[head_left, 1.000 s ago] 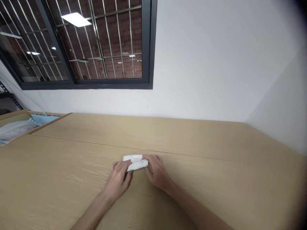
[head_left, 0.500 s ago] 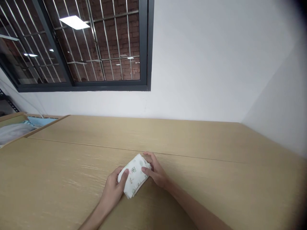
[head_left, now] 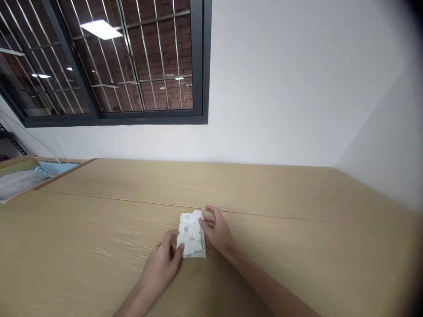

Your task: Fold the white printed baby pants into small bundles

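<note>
A small folded white cloth [head_left: 191, 234] with a faint printed pattern lies on the light wooden table [head_left: 99, 246], its long side pointing away from me. My left hand [head_left: 163, 265] pinches the cloth's near left corner with thumb and fingers. My right hand [head_left: 217, 232] grips its right edge, fingers curled onto the fabric. Both forearms reach in from the bottom of the view.
A wooden tray or box [head_left: 20, 178] holding pale blue and white fabric sits at the far left. A white wall rises behind the table, with a dark-framed barred window [head_left: 109, 66] above. Another white wall closes the right side.
The folded cloth has been turned from lying crosswise to lying lengthwise away from me. Both hands turned with it and stayed on it.
</note>
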Tool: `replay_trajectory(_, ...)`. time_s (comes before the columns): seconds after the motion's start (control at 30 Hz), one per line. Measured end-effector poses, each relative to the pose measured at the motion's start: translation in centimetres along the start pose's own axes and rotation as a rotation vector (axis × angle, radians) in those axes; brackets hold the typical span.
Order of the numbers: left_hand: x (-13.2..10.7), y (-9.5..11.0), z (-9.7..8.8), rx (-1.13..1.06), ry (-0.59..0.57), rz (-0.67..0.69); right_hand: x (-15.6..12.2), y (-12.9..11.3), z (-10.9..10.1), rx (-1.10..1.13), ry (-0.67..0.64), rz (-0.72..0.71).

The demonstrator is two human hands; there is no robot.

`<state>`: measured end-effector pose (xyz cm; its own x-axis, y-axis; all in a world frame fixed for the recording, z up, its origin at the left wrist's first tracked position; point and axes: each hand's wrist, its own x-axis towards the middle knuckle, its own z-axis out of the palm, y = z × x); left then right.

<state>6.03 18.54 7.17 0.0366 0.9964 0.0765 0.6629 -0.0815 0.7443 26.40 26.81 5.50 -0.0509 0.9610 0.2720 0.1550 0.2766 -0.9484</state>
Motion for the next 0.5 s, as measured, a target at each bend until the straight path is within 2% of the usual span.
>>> replay_trajectory(0.07,-0.3,0.4,-0.5,0.191,-0.023,-0.018,-0.2,-0.2,-0.1,-0.115,0.031,-0.087)
replay_trajectory(0.13,-0.4,0.6,-0.9,0.307,-0.038,-0.004,-0.6,-0.7,-0.4,-0.275,0.052,-0.239)
replay_trajectory(0.2,-0.6,0.5,-1.0,0.383,0.010,0.077,-1.2,-1.6,-0.8,-0.421,-0.013,-0.407)
replay_trajectory(0.27,-0.8,0.3,-0.7,0.438,0.109,0.207,-1.9,-2.9,-1.2,-0.515,-0.188,-0.568)
replay_trajectory(0.37,-1.7,-0.1,0.8,0.491,0.205,0.441,-2.5,-4.9,-1.5,-0.560,-0.536,-0.781)
replay_trajectory(0.43,-2.4,-0.4,2.3,0.543,0.218,0.557,-2.7,-5.9,-1.4,-0.547,-0.709,-0.831)
replay_trajectory(0.5,-3.1,-0.9,3.7,0.626,0.243,0.621,-2.6,-6.4,-1.2,-0.523,-0.782,-0.800)
